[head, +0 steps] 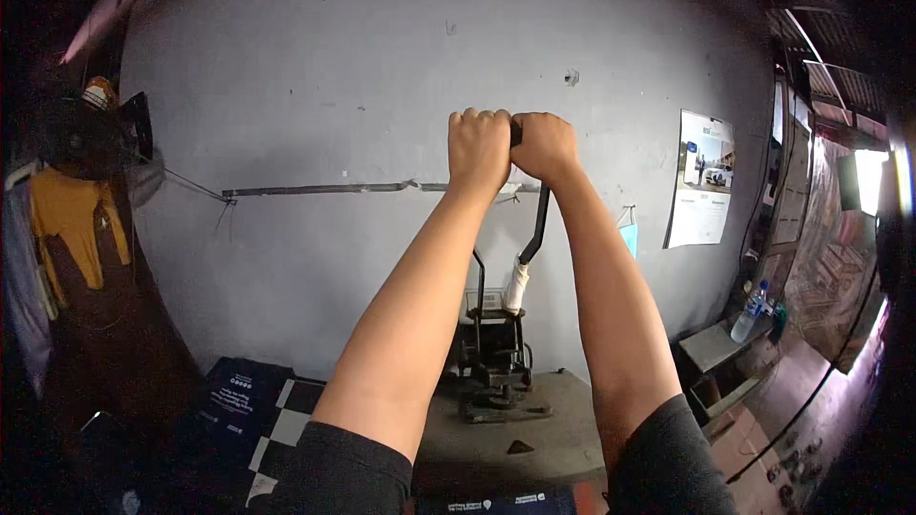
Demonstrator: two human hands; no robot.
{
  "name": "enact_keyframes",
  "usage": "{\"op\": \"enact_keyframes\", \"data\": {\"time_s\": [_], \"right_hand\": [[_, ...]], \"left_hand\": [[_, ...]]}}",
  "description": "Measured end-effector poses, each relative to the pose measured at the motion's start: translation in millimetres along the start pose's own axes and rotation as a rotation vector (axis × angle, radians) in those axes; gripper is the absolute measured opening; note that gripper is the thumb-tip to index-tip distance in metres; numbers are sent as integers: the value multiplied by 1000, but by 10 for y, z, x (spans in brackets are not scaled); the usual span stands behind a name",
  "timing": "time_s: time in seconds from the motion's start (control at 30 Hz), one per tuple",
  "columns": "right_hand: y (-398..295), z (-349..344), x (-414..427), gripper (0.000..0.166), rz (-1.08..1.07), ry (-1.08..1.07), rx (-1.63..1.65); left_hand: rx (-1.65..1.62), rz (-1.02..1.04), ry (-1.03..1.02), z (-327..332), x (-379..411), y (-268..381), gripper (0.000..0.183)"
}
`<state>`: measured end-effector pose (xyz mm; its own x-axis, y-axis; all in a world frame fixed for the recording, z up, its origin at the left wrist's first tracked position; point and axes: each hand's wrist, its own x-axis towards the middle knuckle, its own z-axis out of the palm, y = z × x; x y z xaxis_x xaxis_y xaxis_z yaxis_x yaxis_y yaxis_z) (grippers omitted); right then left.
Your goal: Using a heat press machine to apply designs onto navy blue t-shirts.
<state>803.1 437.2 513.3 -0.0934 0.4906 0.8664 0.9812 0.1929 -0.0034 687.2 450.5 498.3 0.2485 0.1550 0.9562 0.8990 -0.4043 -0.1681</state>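
Note:
My left hand (481, 150) and my right hand (545, 144) are side by side at arm's length, nearly touching. Both close around the black grip (516, 133) of a lever, which shows between them. The bent black lever bar (542, 222) runs down from there to a sleeve wrapped in white material (517, 287). Below, it joins the dark metal linkage (497, 350) of what looks like a manual heat press. Its broad flat plate (565, 415) spreads between my forearms, and a small dark triangular piece (520, 448) lies on it.
Dark printed fabric (240, 400) and a checkered surface (275, 436) are at left; more printed fabric (494, 503) is at the bottom. Clothes (71, 222) hang far left. A water bottle (749, 315) stands on a small shelf at right. A grey wall (343, 86) rises behind the machine.

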Motion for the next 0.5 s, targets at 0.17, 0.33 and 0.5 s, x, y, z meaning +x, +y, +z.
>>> {"op": "enact_keyframes", "data": {"time_s": [0.17,0.33,0.5], "right_hand": [[-118,-213,-186,20,24,-5,12],[-189,-398,-414,20,-17,32,-7],[-353,-578,-773,13,3,112,12]], "left_hand": [[-13,-8,-8,-246,-112,87,9],[-77,-19,28,-489,-270,187,9],[-112,-41,10,-788,-541,311,15]]}}
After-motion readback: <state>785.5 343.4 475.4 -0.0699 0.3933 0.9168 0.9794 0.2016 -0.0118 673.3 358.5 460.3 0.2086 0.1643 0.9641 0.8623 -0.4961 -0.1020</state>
